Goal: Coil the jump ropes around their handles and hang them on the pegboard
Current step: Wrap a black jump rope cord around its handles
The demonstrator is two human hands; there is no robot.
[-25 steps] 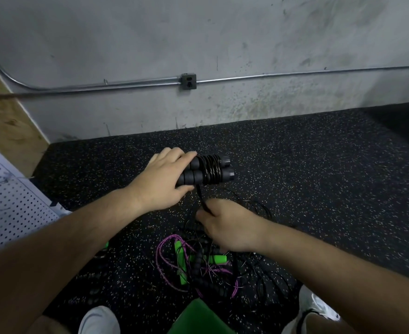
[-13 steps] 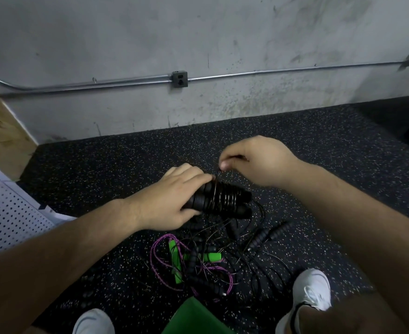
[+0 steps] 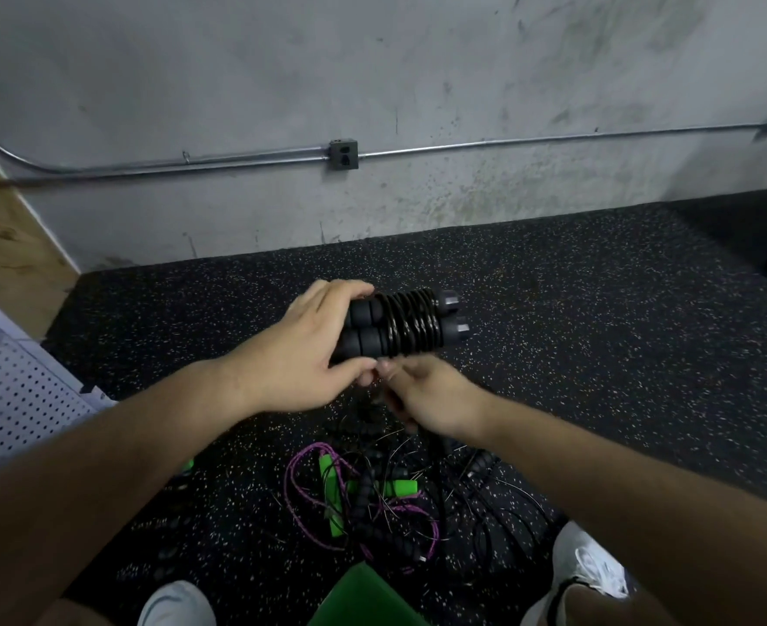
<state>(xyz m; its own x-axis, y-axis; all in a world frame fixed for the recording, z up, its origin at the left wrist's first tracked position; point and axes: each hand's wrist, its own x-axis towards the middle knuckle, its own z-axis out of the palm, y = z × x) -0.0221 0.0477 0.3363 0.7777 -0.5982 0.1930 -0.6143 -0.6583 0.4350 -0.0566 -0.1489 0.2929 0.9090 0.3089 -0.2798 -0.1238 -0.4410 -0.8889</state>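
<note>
Left hand [image 3: 309, 350] grips the two black handles [image 3: 363, 329] mid-frame, caps pointing to 3 o'clock. Cord [image 3: 411, 323] is coiled tight around them. Right hand [image 3: 427, 399] sits at their 6 o'clock, fingers curled, pinching the cord tail. Risks: slack in the tail lets the coils spring loose or slide off the caps. The tail may run into the pile [image 3: 372, 494] at 6 and drag it. Pegboard [image 3: 11, 399] at 9.

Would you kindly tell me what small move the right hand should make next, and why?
Probably carry the right hand up and over the black handles for one more turn. The left hand grips both handles side by side, black rope already coils round them, and the right hand pinches the rope just beneath them.
</note>
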